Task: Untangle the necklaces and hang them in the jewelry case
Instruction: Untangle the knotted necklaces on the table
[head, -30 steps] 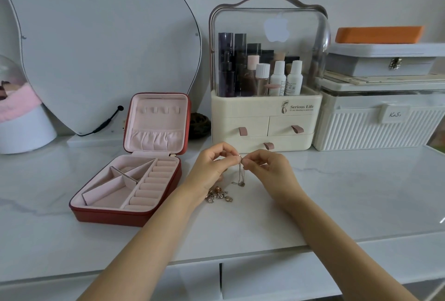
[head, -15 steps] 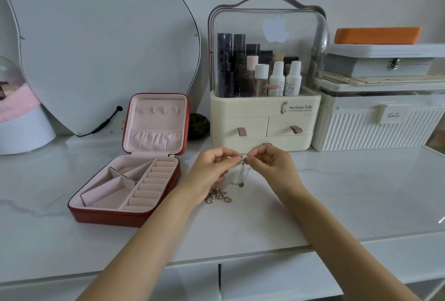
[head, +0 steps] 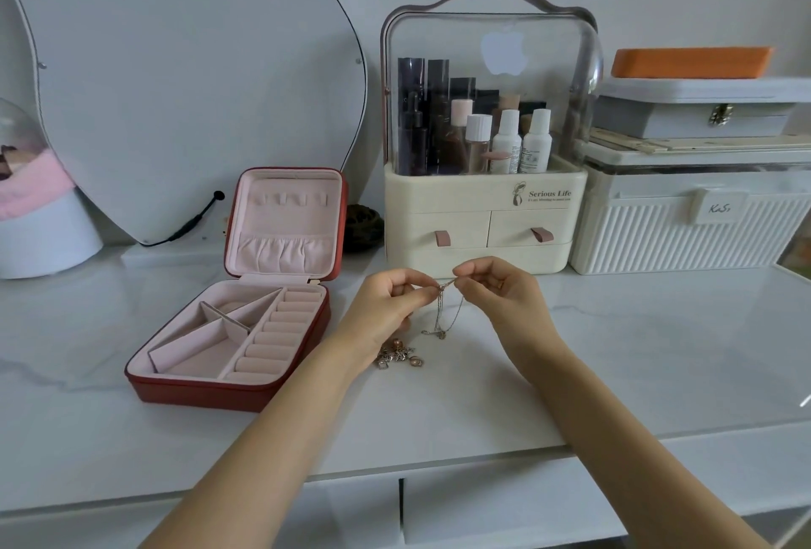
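A thin silver necklace (head: pixel 444 311) hangs between my two hands above the white marble table, its pendant end touching the surface. My left hand (head: pixel 386 307) pinches the chain's top from the left. My right hand (head: pixel 500 289) pinches it from the right, fingertips almost touching the left ones. A small heap of tangled jewelry (head: pixel 398 356) lies on the table just below my left wrist. The red jewelry case (head: pixel 228 386) stands open to the left, pink inside, with a row of small hooks (head: pixel 287 198) in its raised lid.
A cream cosmetics organizer (head: pixel 482 214) with a clear hood stands right behind my hands. White ribbed storage boxes (head: pixel 684 232) are stacked at the right. A curved mirror (head: pixel 175 87) leans at the back left, with a glass dome (head: pixel 35 206) beside it. The table's front edge (head: pixel 439 460) runs below.
Both hands have risen slightly and drawn the chain's top a little higher; my right hand's fingers have shifted on the chain. The heap and the case have not moved.
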